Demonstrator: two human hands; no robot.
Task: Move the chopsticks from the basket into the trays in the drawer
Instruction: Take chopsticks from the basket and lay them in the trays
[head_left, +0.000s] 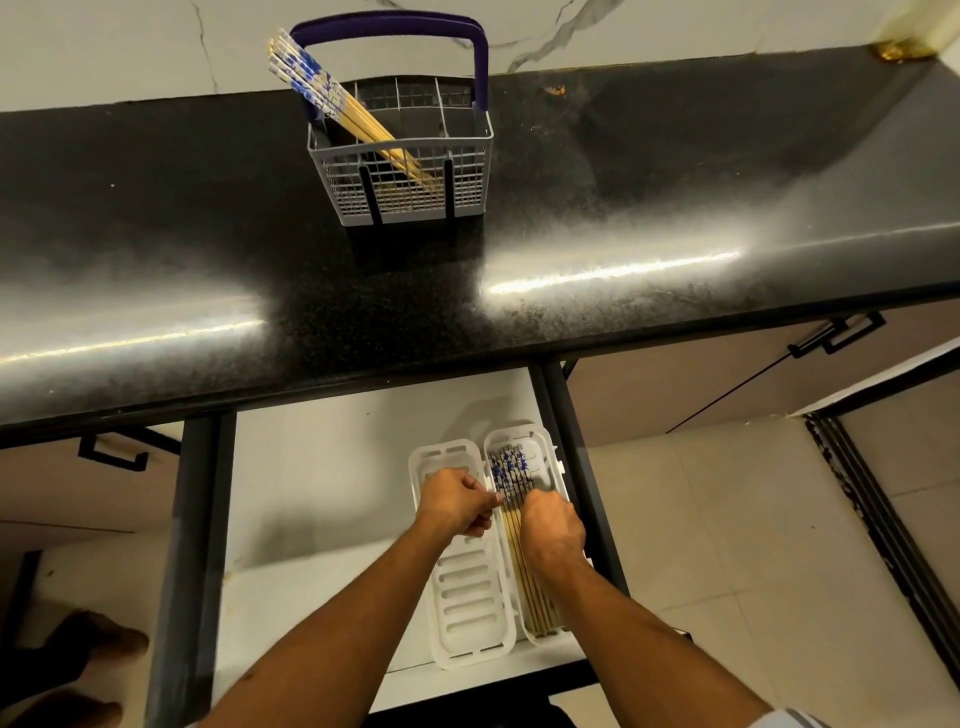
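Note:
A grey wire basket (410, 182) with a dark blue handle stands on the black counter. Several wooden chopsticks (332, 98) with blue-and-white tops lean to its left side. Below, an open white drawer (311, 493) holds two white slotted trays. The left tray (467, 587) has nothing in it. The right tray (540, 452) holds several chopsticks (511, 475) lying lengthwise. My left hand (457, 501) is over the left tray, its fingertips pinching at the chopsticks in the right tray. My right hand (553, 530) rests curled on those same chopsticks.
The black granite counter (623, 208) overhangs the drawer. Dark drawer rails (187, 545) run along both sides. Closed cabinet fronts with black handles (841, 332) lie to the right and left. Tiled floor is at the right, and a foot (104, 644) at the lower left.

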